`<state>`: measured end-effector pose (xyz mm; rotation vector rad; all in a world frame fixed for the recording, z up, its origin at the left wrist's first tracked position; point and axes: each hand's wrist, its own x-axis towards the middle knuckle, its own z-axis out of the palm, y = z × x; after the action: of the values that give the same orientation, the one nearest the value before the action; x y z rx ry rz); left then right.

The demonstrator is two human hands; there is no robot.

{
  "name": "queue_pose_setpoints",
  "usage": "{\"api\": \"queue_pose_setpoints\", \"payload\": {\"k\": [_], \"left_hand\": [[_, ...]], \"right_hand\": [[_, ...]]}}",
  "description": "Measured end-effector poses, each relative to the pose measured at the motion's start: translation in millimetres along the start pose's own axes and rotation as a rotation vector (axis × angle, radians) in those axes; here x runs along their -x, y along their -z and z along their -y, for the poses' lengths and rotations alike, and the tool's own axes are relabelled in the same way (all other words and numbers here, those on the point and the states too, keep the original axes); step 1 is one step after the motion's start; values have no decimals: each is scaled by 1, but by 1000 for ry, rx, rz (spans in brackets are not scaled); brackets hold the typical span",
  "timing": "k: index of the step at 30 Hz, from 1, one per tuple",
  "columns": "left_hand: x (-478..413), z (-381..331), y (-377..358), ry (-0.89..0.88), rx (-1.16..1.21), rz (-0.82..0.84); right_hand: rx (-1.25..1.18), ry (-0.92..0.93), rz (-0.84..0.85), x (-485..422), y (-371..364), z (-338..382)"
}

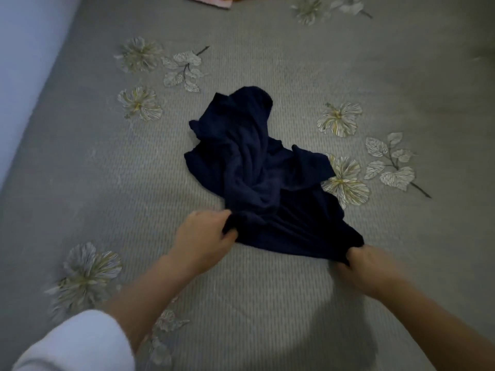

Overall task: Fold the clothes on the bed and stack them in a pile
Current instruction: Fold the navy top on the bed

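Both hands were clenched on the near edge of the navy garment (262,178). The left hand (205,234) gripped one corner of that edge and the right hand (371,266) gripped the other, with the cloth drawn fairly taut between them. Beyond the hands the garment lay on the bed (267,317) in a twisted, bunched heap, with flaps thrown out to either side; which part was which could not be told.

The step in hand looked like spreading it flat before any fold. To do that well, the person would likely hold both corners, lift, and shake the cloth away from the body so the twist dropped out. Then it could be laid down and smoothed from the held edge outward. Folding over the bunching would trap creases.

Room looked ample, with bedcover stretching ahead of the hands and to the right of the right hand. Left of the left hand, well apart, the wall (24,62) bounded the bed. Far ahead, other clothes (214,1) lay at the top of the view.
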<state>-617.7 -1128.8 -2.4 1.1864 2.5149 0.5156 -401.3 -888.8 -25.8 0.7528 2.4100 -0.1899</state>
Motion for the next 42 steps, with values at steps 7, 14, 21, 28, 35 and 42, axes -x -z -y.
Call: {"api": "queue_pose_setpoints", "payload": {"k": [7,14,21,28,35,42], "left_hand": [[76,22,-15,517,418,730],[41,17,-3,566,598,323],[14,1,-16,427,379,153],[51,35,24,478,971,-236],[119,94,23,1043,1080,-601],[123,79,6,969,952,-443]], "right_hand": [[-239,-260,129,16,-10,-15],[-419,-101,39,-6,56,26],[-1444,-214,223,-34,56,137],[-1850,-264,-351,-69,126,123],[-2049,-376,-810,-49,146,61],[-1726,-524,-249,-39,84,82]]}}
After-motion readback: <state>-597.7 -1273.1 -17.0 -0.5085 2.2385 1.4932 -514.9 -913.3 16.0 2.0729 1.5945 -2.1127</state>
